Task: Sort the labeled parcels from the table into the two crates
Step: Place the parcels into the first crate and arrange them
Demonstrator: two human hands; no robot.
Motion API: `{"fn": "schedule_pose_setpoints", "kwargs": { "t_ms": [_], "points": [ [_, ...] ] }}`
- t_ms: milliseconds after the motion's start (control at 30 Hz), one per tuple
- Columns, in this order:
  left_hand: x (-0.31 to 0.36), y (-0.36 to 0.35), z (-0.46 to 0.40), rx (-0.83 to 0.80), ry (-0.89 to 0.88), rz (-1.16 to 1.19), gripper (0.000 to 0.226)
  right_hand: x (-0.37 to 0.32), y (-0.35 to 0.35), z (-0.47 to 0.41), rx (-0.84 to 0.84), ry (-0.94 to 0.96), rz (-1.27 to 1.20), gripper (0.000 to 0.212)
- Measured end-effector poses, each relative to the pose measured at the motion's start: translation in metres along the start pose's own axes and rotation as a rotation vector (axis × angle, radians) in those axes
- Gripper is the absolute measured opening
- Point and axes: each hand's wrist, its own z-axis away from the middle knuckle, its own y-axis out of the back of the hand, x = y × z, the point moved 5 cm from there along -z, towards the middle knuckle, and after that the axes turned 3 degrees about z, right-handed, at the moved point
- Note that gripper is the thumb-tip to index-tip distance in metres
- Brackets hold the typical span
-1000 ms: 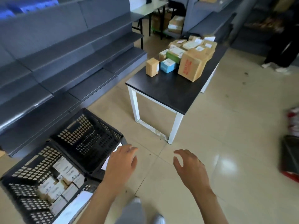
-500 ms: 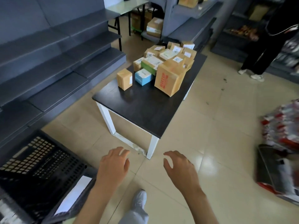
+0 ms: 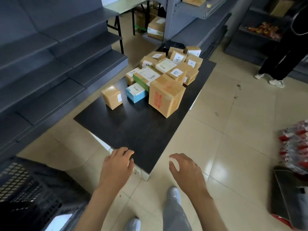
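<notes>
A black-topped table (image 3: 138, 129) stands ahead with several labeled cardboard parcels piled at its far half. Nearest are a big brown box with red print (image 3: 165, 97), a small blue box (image 3: 135, 93) and a small brown box (image 3: 112, 97) standing apart at the left. My left hand (image 3: 116, 169) hovers at the table's near corner, fingers relaxed and empty. My right hand (image 3: 186, 172) hangs to the right of that corner over the floor, fingers loosely spread, holding nothing. One black perforated crate (image 3: 25, 189) shows at the lower left; the other crate is out of view.
Grey stepped shelving (image 3: 50, 64) runs along the left. More shelves with boxes (image 3: 155, 28) stand behind the table. A person's legs in dark trousers (image 3: 280, 57) are at the far right. Red-and-white packs (image 3: 295, 144) and a dark bin (image 3: 290, 197) sit on the floor at right.
The view has swung from the crates toward the table, which is now much closer. Both empty hands have come forward to the table's near corner. The crate with parcels has left view.
</notes>
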Motion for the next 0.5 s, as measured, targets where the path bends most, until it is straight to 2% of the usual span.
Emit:
{"fn": "schedule_pose_setpoints", "kwargs": {
  "t_ms": [267,500],
  "points": [
    [0.065,-0.006,-0.09,0.043,0.167,-0.081,0.03,0.061,0.05,-0.113,-0.034,0.168,0.011,0.035],
    [0.08,0.01,-0.147,0.065,0.308,-0.092,0.035,0.05,0.074,-0.21,-0.046,0.349,0.011,0.03]
  ]
}}
